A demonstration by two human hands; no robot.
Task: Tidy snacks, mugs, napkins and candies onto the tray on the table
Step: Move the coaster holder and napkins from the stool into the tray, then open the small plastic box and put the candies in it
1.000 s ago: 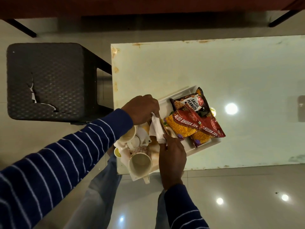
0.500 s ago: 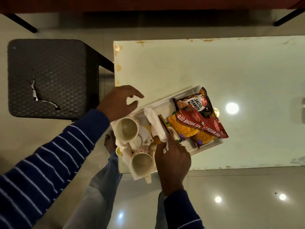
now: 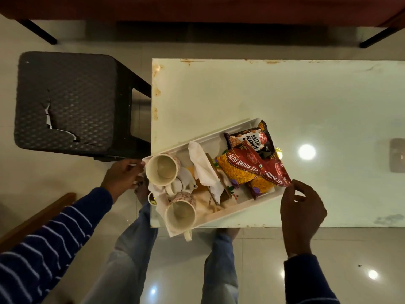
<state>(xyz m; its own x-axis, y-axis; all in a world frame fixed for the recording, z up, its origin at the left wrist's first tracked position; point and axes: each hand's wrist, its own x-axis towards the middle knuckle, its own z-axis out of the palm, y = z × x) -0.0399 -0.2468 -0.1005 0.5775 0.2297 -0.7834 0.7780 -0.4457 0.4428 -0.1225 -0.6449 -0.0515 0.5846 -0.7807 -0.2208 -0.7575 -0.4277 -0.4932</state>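
Observation:
A white tray (image 3: 219, 134) lies slanted at the near left corner of the pale table (image 3: 285, 95), its left end past the table edge. It holds two cream mugs (image 3: 162, 170) (image 3: 180, 216), a small white pot (image 3: 184, 183), a crumpled white napkin (image 3: 203, 167), a salted peanuts packet (image 3: 247, 139) and two red aloo bhujia packets (image 3: 238, 170) (image 3: 276, 176). Gold candies (image 3: 278, 151) (image 3: 151, 199) sit at both ends. My left hand (image 3: 122, 178) grips the tray's left end. At the tray's right corner my right hand (image 3: 302, 207) has its fingers apart, fingertips at the rim.
A dark woven stool (image 3: 65, 102) with a torn seat stands just left of the table. A red bench (image 3: 197, 9) on black legs runs along the far side. My legs (image 3: 131, 260) are at the table's near edge, and a wooden edge (image 3: 37, 218) shows at lower left.
My right hand left the napkin and moved right to the tray's right corner. My left hand dropped from above the mugs to the tray's left end and closed on it.

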